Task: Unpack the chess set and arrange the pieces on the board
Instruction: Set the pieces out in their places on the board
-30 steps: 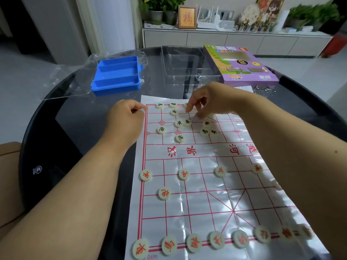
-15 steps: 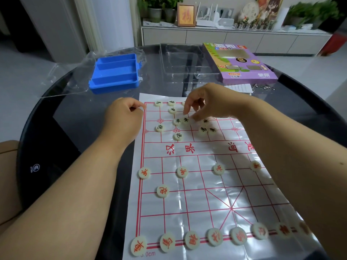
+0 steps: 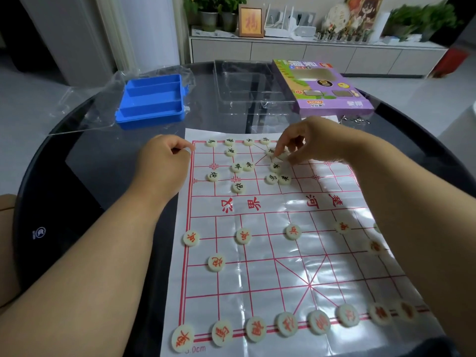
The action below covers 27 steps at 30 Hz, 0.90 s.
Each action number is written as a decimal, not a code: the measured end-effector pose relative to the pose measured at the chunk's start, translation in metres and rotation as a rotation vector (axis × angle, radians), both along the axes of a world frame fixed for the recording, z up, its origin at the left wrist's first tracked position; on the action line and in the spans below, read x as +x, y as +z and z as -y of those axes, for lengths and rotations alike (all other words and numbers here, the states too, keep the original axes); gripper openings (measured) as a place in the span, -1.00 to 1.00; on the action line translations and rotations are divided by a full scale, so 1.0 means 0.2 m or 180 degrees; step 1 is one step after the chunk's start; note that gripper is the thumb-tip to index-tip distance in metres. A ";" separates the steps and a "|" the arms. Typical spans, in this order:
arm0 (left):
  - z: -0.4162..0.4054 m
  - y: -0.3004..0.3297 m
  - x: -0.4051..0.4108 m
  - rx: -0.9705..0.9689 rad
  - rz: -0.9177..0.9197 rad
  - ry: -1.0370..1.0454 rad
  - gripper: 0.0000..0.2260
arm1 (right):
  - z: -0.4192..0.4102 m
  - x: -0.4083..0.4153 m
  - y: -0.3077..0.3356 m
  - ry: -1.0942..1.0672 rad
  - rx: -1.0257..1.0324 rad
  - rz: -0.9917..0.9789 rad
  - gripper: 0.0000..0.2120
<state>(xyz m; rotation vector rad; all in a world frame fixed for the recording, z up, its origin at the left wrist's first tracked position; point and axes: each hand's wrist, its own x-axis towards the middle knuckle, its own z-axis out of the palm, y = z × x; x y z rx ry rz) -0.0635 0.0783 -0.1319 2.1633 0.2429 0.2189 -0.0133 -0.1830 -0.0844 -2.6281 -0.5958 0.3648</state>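
Three compartments of the blue tray (image 3: 152,101) hold nothing visible.

The right forearm (image 3: 412,228) covers the board's (image 3: 283,253) right edge, hiding part of the red pieces (image 3: 374,246) there. Whether the right hand (image 3: 309,145) pinches a piece beneath its fingertips (image 3: 279,153) cannot be told. Characters on the black pieces (image 3: 275,166) near it are too small to read.
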 end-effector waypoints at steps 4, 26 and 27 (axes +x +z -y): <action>0.00 0.00 0.00 0.0015 0.0022 -0.0001 -0.90 | 0.02 0.01 -0.01 0.0002 -0.0124 0.0004 -0.70; 0.00 0.00 0.00 0.0075 0.0020 0.0037 -0.89 | -0.12 -0.03 -0.06 0.0153 0.0744 0.2321 -0.83; 0.00 0.00 0.00 0.0076 0.0024 0.0046 -0.89 | -0.13 -0.03 -0.05 0.0180 0.0772 0.2393 -0.82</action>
